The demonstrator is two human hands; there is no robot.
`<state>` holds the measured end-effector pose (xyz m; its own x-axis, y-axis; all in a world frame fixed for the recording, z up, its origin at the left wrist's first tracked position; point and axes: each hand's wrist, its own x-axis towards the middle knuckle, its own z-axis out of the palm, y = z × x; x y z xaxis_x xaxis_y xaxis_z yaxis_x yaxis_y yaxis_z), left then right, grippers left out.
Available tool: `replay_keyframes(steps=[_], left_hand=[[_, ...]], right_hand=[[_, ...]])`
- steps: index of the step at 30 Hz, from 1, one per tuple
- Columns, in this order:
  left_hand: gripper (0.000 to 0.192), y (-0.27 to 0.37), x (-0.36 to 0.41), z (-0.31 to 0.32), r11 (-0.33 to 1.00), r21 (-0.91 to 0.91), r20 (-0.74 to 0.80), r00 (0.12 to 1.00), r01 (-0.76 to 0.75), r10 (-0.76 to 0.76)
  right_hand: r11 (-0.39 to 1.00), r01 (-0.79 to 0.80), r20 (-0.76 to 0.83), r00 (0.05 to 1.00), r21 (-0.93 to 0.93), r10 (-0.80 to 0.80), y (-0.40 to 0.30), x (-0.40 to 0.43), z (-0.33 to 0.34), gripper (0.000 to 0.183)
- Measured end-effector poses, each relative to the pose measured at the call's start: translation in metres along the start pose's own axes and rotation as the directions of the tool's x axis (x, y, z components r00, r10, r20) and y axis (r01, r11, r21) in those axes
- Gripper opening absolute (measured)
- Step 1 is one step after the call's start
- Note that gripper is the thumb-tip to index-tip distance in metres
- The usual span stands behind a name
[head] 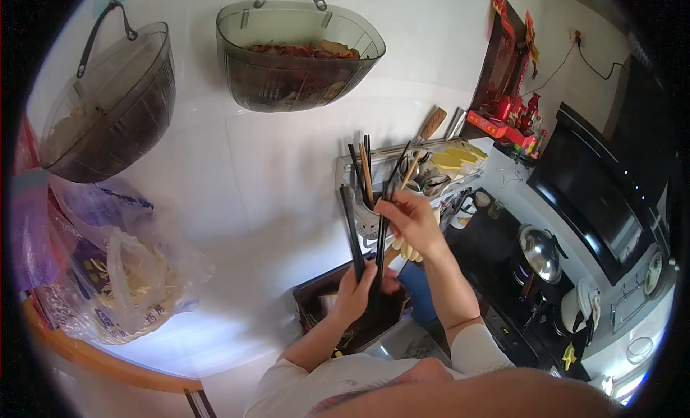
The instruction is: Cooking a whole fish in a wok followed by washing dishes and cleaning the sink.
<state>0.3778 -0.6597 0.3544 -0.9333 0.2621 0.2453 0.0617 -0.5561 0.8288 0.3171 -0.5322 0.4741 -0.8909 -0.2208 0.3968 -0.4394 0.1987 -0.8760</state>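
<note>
My left hand (354, 293) grips a bundle of black chopsticks (350, 226), which stick up out of the fist. My right hand (414, 219) pinches the upper part of other black chopsticks (380, 243), whose lower ends run down beside the left hand. Just behind the hands is a grey perforated utensil holder (367, 224) on the wall rack. Black and wooden chopsticks (366, 167) stand in it. My right fingers cover part of the holder, so I cannot tell whether they touch it.
Right of the holder, the rack (463, 175) carries ladles and yellow items. Below are a dark bin (310, 299) and a black counter (480, 237) with a lidded wok (539, 253) and white pot (579, 310). Two baskets (302, 78) and plastic bags (135, 288) hang on the wall.
</note>
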Motion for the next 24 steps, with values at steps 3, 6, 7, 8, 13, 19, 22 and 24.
replay_keyframes(steps=[3,6,7,8,13,19,22,24], left_hand=[[0.015,-0.007,-0.003,-0.004,0.992,0.015,0.019,0.992,-0.121,0.121],[0.012,-0.004,-0.006,-0.002,0.996,0.09,-0.068,0.997,-0.022,0.028],[0.012,-0.004,-0.007,-0.004,0.995,0.1,-0.054,0.998,0.022,-0.017],[0.013,-0.003,-0.007,-0.006,0.997,0.059,-0.092,0.995,0.051,-0.045],[0.015,0.002,-0.013,-0.01,0.995,-0.089,-0.17,0.984,0.046,-0.061],[0.015,0.002,-0.011,-0.014,0.991,-0.13,-0.184,0.982,0.022,-0.046],[0.01,0.004,-0.012,-0.015,0.985,-0.17,-0.203,0.977,0.03,-0.065],[0.011,0.004,-0.013,-0.025,0.996,-0.042,-0.216,0.974,-0.084,0.073]], right_hand=[[0.999,0.022,0.055,0.998,-0.044,-0.02,0.002,0.0,0.02,0.015],[0.973,0.113,0.121,0.989,-0.202,-0.09,0.008,0.009,0.033,0.014],[0.996,0.037,0.111,0.993,-0.081,-0.028,0.012,0.011,0.029,0.014],[0.998,-0.04,0.108,0.994,0.041,0.035,0.014,0.016,0.023,0.014],[0.975,0.16,-0.25,0.948,-0.157,-0.196,0.025,0.106,-0.016,0.025],[0.931,0.033,-0.039,0.998,-0.363,-0.051,0.042,0.132,-0.014,0.026],[0.782,0.173,-0.295,0.86,-0.599,-0.416,0.001,0.105,-0.033,0.021],[0.839,0.288,-0.443,0.744,-0.462,-0.499,-0.065,0.052,-0.032,0.016]])
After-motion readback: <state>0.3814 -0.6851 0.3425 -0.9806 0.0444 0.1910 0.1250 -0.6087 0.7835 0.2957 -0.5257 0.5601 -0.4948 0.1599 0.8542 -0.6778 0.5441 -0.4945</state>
